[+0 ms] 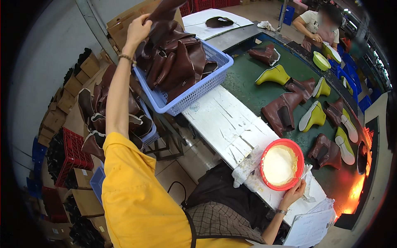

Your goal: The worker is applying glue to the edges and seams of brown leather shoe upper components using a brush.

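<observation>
My left hand [139,29] is stretched far out over a blue plastic basket [173,106], its fingers closed on a dark brown leather boot upper [164,11]. Beneath it the basket is heaped with more brown leather uppers [182,62]. My right hand [292,193] is low at the near rim of a red bowl [298,155] filled with cream-coloured paste [279,165]. Its fingers are bent together, and whatever they hold is too small to make out. A crumpled white cloth or paper [307,184] lies beside these fingers.
Brown boot uppers [283,111] and yellow-green boot forms [273,75] lie on a green conveyor belt [244,82]. An orange glow [355,192] shows at its near right end. Papers [310,229] lie by my right wrist. A co-worker [320,27] handles a light sole across the belt.
</observation>
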### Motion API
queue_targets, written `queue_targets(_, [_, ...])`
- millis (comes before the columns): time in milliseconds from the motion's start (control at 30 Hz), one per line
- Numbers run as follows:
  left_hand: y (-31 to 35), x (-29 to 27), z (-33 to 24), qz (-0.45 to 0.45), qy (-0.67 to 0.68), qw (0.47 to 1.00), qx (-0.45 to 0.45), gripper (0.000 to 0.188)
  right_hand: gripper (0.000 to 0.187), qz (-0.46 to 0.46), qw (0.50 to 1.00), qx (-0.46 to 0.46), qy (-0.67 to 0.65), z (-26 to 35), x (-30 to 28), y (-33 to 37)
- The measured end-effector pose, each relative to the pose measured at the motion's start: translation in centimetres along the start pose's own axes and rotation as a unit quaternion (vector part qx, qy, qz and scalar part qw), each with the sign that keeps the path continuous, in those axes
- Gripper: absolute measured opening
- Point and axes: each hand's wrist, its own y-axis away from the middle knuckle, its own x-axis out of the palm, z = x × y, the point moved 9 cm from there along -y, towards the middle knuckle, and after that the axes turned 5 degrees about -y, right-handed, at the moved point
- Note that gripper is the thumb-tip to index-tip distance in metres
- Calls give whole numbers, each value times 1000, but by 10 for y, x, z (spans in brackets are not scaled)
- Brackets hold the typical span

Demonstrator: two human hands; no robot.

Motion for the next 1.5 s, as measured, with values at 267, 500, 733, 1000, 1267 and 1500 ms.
queue_targets(267, [99,36,-130,250,362,895,-69,38,31,-17,995,-69,67,16,1,-7])
queue_targets(500, [131,24,-205,193,204,954,109,34,26,-10,992,51,-115,-1,-1,-1])
queue_targets(733, [133,57,-127,106,-371,910,153,40,21,6,997,40,-72,-2,5,2])
queue_targets(1000, [79,74,-110,116,-90,989,17,42,26,-37,999,-3,-24,-9,-12,0])
queue_targets(1267, [67,115,203,186,-356,906,-132,78,24,-26,1000,-1,10,8,6,-1])
queue_targets(1500, [17,84,102,-4,-335,942,0,35,18,-61,996,56,-14,8,-13,9])
